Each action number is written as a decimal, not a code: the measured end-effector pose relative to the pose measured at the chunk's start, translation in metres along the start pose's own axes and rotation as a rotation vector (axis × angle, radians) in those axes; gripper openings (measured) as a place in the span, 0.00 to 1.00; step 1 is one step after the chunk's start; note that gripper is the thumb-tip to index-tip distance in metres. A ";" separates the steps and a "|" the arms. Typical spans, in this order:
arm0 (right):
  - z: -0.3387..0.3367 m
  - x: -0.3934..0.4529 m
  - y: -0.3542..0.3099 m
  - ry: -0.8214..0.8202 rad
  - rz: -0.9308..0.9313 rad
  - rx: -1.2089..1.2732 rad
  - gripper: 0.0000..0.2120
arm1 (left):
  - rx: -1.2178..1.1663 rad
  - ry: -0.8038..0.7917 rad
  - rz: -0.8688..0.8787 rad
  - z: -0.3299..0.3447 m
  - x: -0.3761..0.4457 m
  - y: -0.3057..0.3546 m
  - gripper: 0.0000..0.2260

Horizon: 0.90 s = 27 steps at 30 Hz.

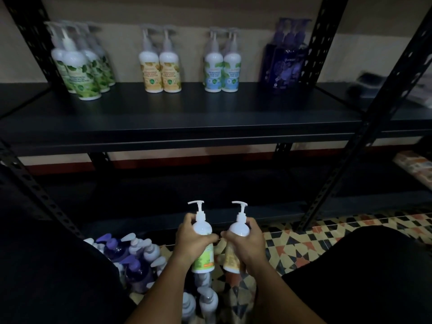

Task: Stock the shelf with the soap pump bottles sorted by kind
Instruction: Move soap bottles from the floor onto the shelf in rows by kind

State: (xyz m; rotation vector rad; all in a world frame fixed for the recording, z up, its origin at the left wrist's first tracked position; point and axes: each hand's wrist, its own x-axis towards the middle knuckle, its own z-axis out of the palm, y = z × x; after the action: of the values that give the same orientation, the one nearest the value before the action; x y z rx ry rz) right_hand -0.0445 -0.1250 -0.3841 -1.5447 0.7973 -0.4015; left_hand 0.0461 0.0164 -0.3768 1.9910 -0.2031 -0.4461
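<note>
**Two bottles in hand, four kinds lined up on the shelf**

On the black shelf [177,113], far side against the wall, going left to right: a bunch of green-label pump bottles [80,66], then a pair of yellow-label ones [160,66], a pair of blue-label ones [222,66], and at the far right a tight cluster of dark purple bottles [284,64]. Each kind stands apart from the next, all upright.

Down near the person, on the left, there's a heap of loose bottles [135,258] on the patterned tile floor [304,242], purple and white ones mixed, mostly lying over.

Left hand [190,242] is wrapped round a green-label bottle [203,251], fingers curled across its white shoulder. Just beside it, right hand [245,240] grips a yellow-label bottle [235,251] the same way. Both are held upright in front of the lower shelf, pump heads pointing left, fingertips of the two hands nearly touching.
</note>
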 end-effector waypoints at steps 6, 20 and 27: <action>-0.001 -0.001 -0.005 0.027 -0.020 0.074 0.26 | -0.081 0.053 0.051 -0.003 -0.003 0.002 0.25; 0.009 0.003 0.007 -0.067 -0.076 0.041 0.10 | -0.065 -0.014 0.122 0.003 -0.005 -0.003 0.09; 0.009 0.007 0.012 0.017 -0.124 -0.164 0.26 | -0.045 0.064 0.115 0.003 -0.002 -0.003 0.21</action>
State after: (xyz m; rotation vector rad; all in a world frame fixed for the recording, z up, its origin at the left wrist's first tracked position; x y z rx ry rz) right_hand -0.0363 -0.1228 -0.3982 -1.7513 0.7649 -0.4491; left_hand 0.0429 0.0157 -0.3808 1.9354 -0.2643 -0.3104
